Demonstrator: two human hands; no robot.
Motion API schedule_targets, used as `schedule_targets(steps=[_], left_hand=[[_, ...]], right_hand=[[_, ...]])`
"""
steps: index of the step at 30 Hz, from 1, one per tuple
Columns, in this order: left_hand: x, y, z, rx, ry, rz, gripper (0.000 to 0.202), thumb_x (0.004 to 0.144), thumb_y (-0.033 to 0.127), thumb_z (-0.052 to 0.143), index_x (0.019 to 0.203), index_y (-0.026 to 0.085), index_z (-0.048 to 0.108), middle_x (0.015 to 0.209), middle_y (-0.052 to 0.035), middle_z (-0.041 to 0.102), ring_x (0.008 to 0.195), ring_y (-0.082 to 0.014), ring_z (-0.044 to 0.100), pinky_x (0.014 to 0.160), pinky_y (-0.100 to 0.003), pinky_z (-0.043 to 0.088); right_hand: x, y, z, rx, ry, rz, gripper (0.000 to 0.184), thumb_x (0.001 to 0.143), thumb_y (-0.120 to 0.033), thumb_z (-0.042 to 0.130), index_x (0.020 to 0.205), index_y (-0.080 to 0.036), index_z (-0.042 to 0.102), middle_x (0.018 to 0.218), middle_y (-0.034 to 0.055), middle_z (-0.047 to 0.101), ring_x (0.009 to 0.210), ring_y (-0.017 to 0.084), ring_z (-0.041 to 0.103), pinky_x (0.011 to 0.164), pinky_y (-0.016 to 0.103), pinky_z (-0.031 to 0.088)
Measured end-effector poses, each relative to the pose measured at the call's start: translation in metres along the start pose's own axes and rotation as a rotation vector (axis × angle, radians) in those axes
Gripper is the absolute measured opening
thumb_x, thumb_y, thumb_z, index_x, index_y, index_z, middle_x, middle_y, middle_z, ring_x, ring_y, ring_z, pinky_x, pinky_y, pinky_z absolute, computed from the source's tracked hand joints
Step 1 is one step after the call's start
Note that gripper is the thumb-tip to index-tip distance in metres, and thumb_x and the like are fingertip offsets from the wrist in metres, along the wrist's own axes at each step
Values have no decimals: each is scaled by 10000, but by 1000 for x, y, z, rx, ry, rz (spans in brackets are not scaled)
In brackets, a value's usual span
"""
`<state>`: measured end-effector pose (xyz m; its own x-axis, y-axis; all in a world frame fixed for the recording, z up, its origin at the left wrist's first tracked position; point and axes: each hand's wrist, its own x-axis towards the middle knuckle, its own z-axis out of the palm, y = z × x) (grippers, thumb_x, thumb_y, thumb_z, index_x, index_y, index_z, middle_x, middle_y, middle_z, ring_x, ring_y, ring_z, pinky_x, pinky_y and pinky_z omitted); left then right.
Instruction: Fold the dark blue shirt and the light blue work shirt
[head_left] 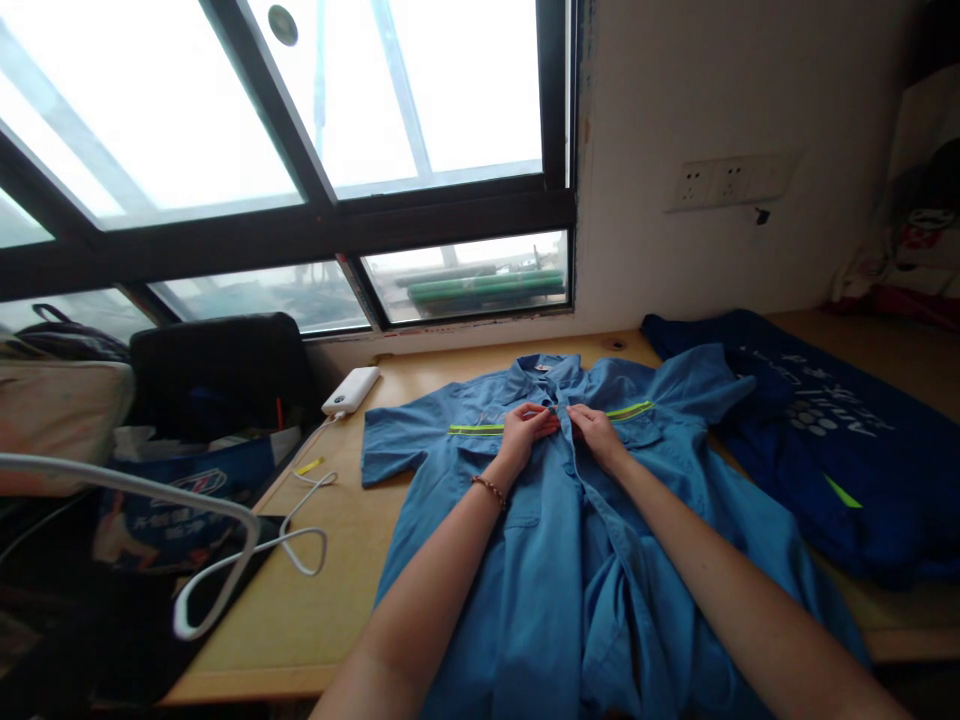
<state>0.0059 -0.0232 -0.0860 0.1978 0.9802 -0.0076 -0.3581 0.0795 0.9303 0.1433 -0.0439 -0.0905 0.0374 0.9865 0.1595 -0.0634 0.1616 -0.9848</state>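
A light blue short-sleeved work shirt (570, 520) with a yellow-green chest stripe lies face up on a wooden table (330, 590), collar toward the window. My left hand (525, 428) and my right hand (596, 430) meet at the upper chest, just below the collar. Both pinch the two edges of the front placket, fingers closed on the fabric. A beaded bracelet sits on my left wrist. Whatever small part lies under the fingertips is hidden.
A dark blue garment (832, 440) with white print lies at the right. A white power bank (351, 390) with its cable sits near the window. A white hanger (217, 560) juts over the table's left edge. Bags and clutter (172, 420) fill the left side.
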Motion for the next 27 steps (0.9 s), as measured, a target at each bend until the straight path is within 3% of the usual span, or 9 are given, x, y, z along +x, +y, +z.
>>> schedule_targets(steps=[5, 10, 19, 23, 27], left_hand=[[1, -1, -1, 23, 7, 5, 290, 581, 298, 726, 729, 116, 556, 633, -56, 640, 604, -149, 628, 622, -281, 522], [1, -2, -1, 39, -13, 19, 299, 568, 315, 728, 717, 116, 561, 637, -55, 640, 602, -149, 624, 626, -288, 517], [4, -2, 2, 166, 56, 28, 323, 548, 368, 717, 686, 117, 568, 579, 0, 573, 489, -71, 526, 490, -186, 439], [7, -5, 0, 201, 81, 20, 279, 579, 348, 684, 682, 123, 555, 551, 20, 528, 469, -59, 488, 449, -163, 399], [9, -7, -2, 141, 107, -17, 192, 592, 265, 645, 656, 132, 523, 545, 31, 506, 462, -59, 475, 430, -158, 380]], right_hand=[[-2, -5, 1, -237, 22, -203, 331, 784, -407, 443, 732, -152, 648, 820, 39, 591, 726, 140, 540, 661, 244, 424], [-2, -4, 1, -329, 15, -254, 332, 817, -367, 402, 783, -157, 656, 845, 46, 579, 761, 146, 545, 699, 257, 426], [-12, -8, 7, -797, 27, -505, 255, 843, -250, 389, 891, -168, 625, 860, 72, 517, 794, 169, 500, 759, 309, 416], [-18, -13, 10, -965, -7, -568, 229, 828, -223, 415, 940, -179, 610, 928, 88, 498, 877, 202, 464, 802, 345, 411], [-19, -13, 12, -975, -43, -572, 247, 813, -202, 432, 1011, -183, 577, 966, 89, 490, 905, 207, 458, 821, 353, 416]])
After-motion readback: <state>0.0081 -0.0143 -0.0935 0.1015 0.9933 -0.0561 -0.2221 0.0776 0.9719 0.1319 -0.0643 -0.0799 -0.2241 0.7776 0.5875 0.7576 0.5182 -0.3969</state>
